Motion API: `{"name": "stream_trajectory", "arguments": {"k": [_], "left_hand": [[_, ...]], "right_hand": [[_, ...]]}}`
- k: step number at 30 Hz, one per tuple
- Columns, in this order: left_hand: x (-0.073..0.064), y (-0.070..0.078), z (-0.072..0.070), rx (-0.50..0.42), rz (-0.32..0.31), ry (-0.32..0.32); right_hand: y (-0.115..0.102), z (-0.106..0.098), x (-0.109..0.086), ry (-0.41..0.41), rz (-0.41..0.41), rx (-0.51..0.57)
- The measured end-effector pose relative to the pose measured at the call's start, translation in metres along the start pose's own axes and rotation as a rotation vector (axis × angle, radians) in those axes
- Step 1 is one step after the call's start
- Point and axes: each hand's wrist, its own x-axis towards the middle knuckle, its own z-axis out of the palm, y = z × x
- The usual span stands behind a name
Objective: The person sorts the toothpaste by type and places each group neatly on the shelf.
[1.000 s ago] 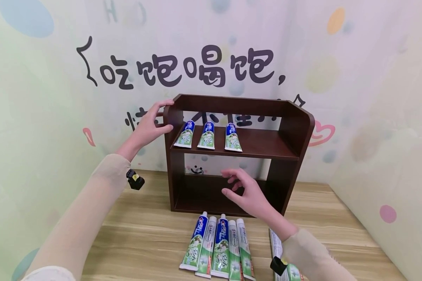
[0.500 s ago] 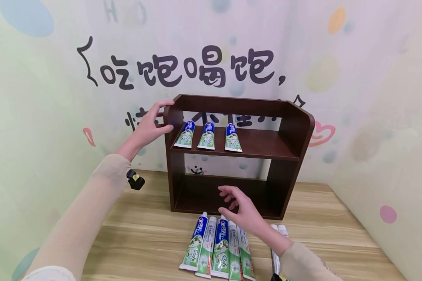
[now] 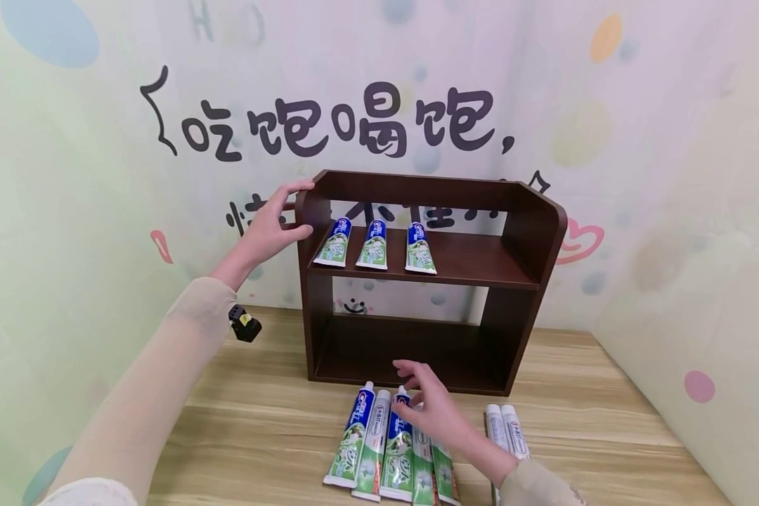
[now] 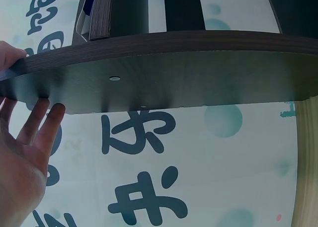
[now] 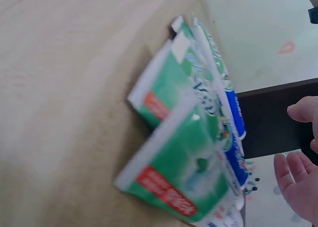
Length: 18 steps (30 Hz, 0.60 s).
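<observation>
A dark brown two-tier shelf (image 3: 417, 280) stands on the table. My left hand (image 3: 270, 223) grips its left side panel, thumb at the front edge and fingers at the top; the left wrist view shows the panel (image 4: 164, 83) between thumb and fingers. Three blue-and-green toothpaste tubes (image 3: 372, 244) lie on the upper tier. My right hand (image 3: 435, 407), fingers loosely bent and holding nothing, is over a row of several toothpaste tubes in front of the shelf. In that row are a blue-capped-end green tube (image 3: 351, 446) and a white-and-green tube (image 3: 370, 450); the hand partly hides the right-hand ones.
Two more white toothpaste tubes (image 3: 506, 430) lie to the right, partly behind the right sleeve (image 3: 537, 485). The wood-grain table (image 3: 247, 422) meets a printed wall curtain (image 3: 379, 56) behind the shelf and at both sides.
My right hand has come down and toward me, from before the lower tier to over the row of toothpaste tubes. The left hand stays on the shelf's side panel.
</observation>
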Motion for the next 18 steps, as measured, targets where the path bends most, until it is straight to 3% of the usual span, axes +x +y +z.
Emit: {"name": "stream_trajectory", "arguments": {"k": [7, 18], "left_hand": [[-0.002, 0.0, 0.0, 0.012, -0.003, 0.004], [0.0, 0.001, 0.0, 0.018, 0.0, 0.004]], "right_hand": [[0.009, 0.008, -0.01, -0.088, 0.047, 0.02], [0.016, 0.006, -0.015, -0.127, 0.094, -0.049]]}}
